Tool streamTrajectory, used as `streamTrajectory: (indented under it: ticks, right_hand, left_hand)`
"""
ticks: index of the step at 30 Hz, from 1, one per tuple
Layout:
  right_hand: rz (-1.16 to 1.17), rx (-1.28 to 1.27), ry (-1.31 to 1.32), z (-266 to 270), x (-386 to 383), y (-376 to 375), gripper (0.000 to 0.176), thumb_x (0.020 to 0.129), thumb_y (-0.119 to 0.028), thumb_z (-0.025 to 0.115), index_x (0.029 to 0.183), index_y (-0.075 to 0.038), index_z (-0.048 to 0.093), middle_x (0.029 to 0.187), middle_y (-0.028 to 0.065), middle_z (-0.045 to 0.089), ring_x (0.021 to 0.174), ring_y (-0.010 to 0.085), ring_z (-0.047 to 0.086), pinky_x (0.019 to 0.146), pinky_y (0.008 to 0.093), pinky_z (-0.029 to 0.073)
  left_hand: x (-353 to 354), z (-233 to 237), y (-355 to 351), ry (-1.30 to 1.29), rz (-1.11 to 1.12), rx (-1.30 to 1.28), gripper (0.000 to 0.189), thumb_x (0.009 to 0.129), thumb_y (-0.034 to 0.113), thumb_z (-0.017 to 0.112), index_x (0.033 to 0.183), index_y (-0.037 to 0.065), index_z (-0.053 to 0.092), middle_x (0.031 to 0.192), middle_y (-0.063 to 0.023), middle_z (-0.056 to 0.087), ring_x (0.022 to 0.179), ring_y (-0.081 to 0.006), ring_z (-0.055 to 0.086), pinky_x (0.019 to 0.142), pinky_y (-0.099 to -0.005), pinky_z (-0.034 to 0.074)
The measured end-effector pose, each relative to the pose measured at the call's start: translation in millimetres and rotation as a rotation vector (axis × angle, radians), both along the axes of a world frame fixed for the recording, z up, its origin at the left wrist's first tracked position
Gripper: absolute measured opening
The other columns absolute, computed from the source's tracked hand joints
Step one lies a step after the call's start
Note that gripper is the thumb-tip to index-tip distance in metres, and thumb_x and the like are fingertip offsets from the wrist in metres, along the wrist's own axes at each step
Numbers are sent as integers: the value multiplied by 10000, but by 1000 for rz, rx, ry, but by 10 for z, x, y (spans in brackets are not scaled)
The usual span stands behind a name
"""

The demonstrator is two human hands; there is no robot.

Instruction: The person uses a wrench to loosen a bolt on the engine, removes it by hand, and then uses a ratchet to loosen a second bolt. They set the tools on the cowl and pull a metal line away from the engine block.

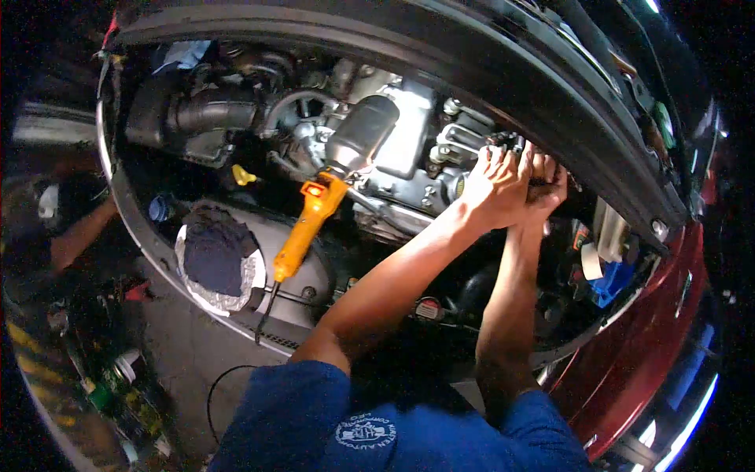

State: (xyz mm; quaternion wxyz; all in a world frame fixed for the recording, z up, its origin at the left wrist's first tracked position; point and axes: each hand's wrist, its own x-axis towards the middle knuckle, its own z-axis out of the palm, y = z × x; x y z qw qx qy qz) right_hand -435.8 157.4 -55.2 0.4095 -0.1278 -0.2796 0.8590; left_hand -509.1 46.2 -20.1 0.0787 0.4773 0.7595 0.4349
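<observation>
Both my hands work close together at the right end of a car engine, under the raised hood. My left hand has its fingers bent over a part beside the engine. Against it, my right hand is closed, its fingers curled. Whatever lies between the fingers is hidden. Just left of my left hand is a round ribbed part. An orange-handled work lamp lies lit across the engine, its metal shade over the engine cover and its cord running down toward me.
A dark cloth rests on a pale bundle at the left front edge. Nearby are a yellow dipstick handle and a blue cap. The hood hangs low over the hands. At left, another person's arm shows.
</observation>
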Motion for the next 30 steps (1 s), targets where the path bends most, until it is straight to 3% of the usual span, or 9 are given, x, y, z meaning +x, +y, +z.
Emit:
streamTrajectory:
  ticks: [3, 10, 15, 22, 30]
  right_hand:
    - [-41, 32, -20, 38, 31, -66, 323, 939, -334, 413, 675, -173, 317, 680, 1, 317, 690, 164, 335, 682, 325, 345]
    - [-79, 65, -44, 24, -4, -60, 305, 928, -331, 426, 682, -174, 336, 686, 2, 349, 696, 164, 361, 687, 324, 358]
    - [-80, 73, -42, 48, -49, -1, 292, 920, -329, 436, 687, -175, 350, 690, 2, 371, 699, 164, 380, 691, 323, 367]
    - [-117, 75, -49, 7, -54, -99, 274, 909, -327, 449, 694, -176, 369, 696, 2, 403, 705, 164, 406, 696, 322, 380]
    - [-125, 83, -54, 30, -76, -133, 254, 897, -324, 464, 702, -178, 391, 703, 2, 439, 711, 164, 436, 702, 320, 395]
  left_hand:
    - [38, 9, 21, 94, 39, 78, 926, 753, 794, 627, 1263, 27, 522, 1077, -279, 611, 1060, -443, 583, 1047, -565, 389]
    - [-72, 116, -33, -64, -35, 81, 809, 760, 646, 717, 1233, 12, 550, 1079, -283, 621, 1053, -432, 589, 968, -492, 448]
    - [-139, 251, -64, -167, -77, 10, 596, 778, 549, 710, 1073, 42, 599, 1003, -211, 666, 987, -418, 621, 924, -497, 468]
    - [-137, 195, -43, -265, -101, 53, 638, 754, 581, 741, 1096, 61, 599, 1019, -161, 673, 1018, -392, 627, 908, -493, 475]
    - [-61, 242, -84, -214, -70, -7, 736, 749, 648, 730, 1166, 64, 565, 1027, -203, 614, 1042, -420, 570, 950, -509, 436]
